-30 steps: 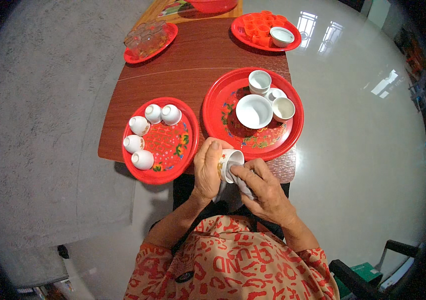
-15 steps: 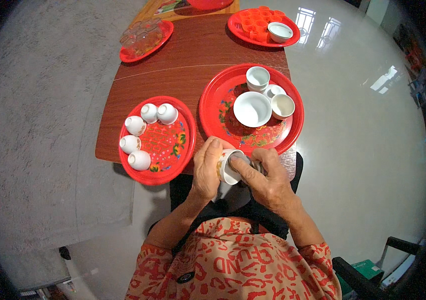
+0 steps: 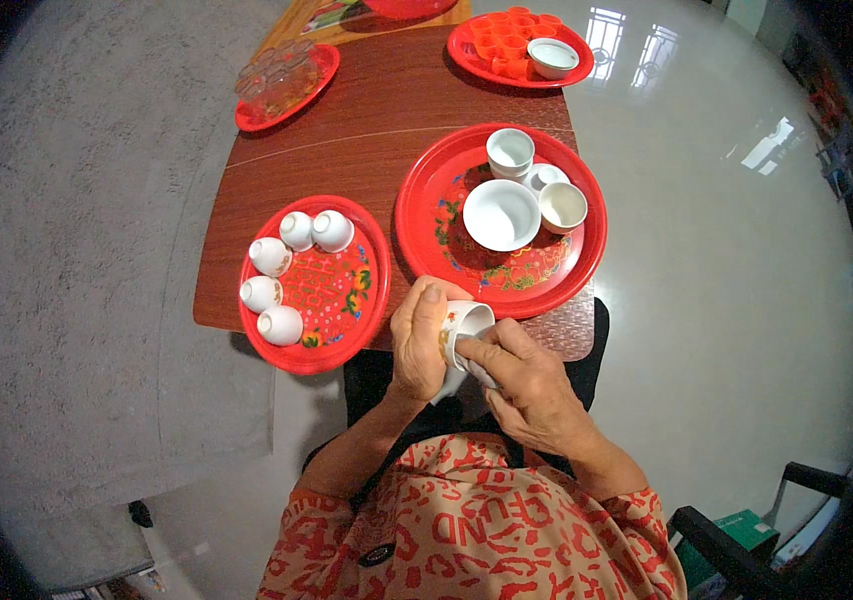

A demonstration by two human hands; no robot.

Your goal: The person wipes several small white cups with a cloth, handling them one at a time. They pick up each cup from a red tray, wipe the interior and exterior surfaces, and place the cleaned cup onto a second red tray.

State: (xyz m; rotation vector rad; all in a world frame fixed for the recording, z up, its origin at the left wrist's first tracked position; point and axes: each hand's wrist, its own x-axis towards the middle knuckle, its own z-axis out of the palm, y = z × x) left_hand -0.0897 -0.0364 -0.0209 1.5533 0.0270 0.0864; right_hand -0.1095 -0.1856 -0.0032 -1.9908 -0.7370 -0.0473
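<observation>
Left hand [image 3: 418, 340]: here it is, wrapped round the patterned cup [image 3: 466, 322], mouth tipped toward the other hand.
Right hand [image 3: 536, 390]: clutching a grey cloth [image 3: 478, 374] — fingers right at the cup's mouth!
Patterned cup: held between both hands, by the near edge of the bench [image 3: 366, 90].
Smaller tray [image 3: 331, 285]: red, on the left, five white cups [image 3: 270, 257] upside down in a curve.
Larger tray [image 3: 426, 215]: red, on the right — a white bowl [image 3: 502, 215] with pale cups [image 3: 563, 206] crowding it.
Far end: clear glasses [image 3: 276, 80] left, orange cups [image 3: 514, 42] right, each group on red.
</observation>
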